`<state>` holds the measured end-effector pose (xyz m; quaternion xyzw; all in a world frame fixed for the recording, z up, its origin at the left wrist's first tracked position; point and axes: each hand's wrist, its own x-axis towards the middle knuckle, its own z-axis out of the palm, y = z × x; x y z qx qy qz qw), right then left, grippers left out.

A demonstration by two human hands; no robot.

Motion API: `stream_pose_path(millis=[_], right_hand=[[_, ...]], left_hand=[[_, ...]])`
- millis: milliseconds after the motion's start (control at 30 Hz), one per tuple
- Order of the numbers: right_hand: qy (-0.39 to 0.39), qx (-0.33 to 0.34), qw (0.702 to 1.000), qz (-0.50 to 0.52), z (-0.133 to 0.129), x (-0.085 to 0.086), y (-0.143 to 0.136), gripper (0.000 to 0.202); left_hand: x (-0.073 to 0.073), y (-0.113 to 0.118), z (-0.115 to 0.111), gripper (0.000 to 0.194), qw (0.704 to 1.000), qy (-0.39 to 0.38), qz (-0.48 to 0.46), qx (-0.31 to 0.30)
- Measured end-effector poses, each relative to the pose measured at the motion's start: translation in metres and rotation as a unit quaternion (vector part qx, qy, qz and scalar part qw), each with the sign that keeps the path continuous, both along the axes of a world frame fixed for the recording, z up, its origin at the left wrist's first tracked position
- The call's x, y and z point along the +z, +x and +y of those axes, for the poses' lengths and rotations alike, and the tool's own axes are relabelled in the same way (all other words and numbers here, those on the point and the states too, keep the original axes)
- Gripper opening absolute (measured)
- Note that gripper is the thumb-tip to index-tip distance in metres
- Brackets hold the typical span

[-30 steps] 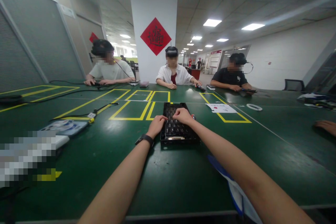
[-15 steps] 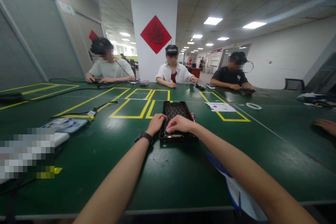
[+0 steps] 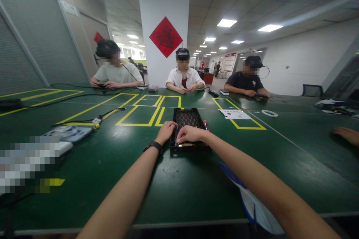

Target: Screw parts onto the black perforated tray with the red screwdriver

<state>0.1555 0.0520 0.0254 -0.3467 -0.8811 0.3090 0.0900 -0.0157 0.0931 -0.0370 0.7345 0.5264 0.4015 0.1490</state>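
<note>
A shallow black tray point(image 3: 190, 149) with a patterned grid inside lies on the green table in front of me. My left hand point(image 3: 167, 131) is closed on the tray's left rim, its fingertips over the edge. Over the near left part of the tray, my right hand point(image 3: 188, 134) holds its thumb and fingers pinched together. Whatever is between those fingertips is too small to make out. Just below them, an orange-and-white strip point(image 3: 187, 145) lies along the tray's near end. Part of a red object point(image 3: 206, 124) shows at the tray's right side.
Yellow tape outlines point(image 3: 134, 124) mark the green table point(image 3: 112, 201). A flat pouch point(image 3: 68, 133) and cables lie left; a paper sheet point(image 3: 235, 114) and white ring point(image 3: 269, 113) lie right. Blue-and-white material point(image 3: 256, 203) is under my right forearm. Three people sit across; another person's hand point(image 3: 346, 134) rests far right.
My right hand has shifted slightly lower and left in the tray, still pinched. My left hand stays on the rim. The person opposite has brought both hands together.
</note>
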Motion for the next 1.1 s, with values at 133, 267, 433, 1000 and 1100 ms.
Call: stream_pose_path(millis=[133, 267, 433, 1000, 1100], right_hand=[[-0.014, 0.002, 1.0, -0.014, 0.0, 0.003, -0.003, 0.025], [-0.016, 0.001, 1.0, -0.025, -0.002, 0.007, -0.003, 0.025], [-0.021, -0.006, 0.999, -0.024, -0.004, 0.008, -0.003, 0.024], [0.102, -0.189, 0.975, 0.048, 0.014, 0.037, 0.033, 0.025], [0.08, -0.379, 0.92, -0.064, 0.015, 0.048, 0.063, 0.017]], left_hand=[[-0.001, -0.001, 0.002, 0.033, 1.0, -0.002, -0.002, 0.0], [-0.002, -0.001, 0.003, 0.033, 1.0, -0.005, -0.002, 0.001], [-0.001, 0.0, 0.002, 0.033, 1.0, -0.001, 0.0, 0.001], [0.002, 0.001, -0.001, 0.032, 1.0, -0.008, -0.003, 0.003], [0.003, 0.001, -0.003, 0.03, 1.0, 0.003, -0.01, 0.008]])
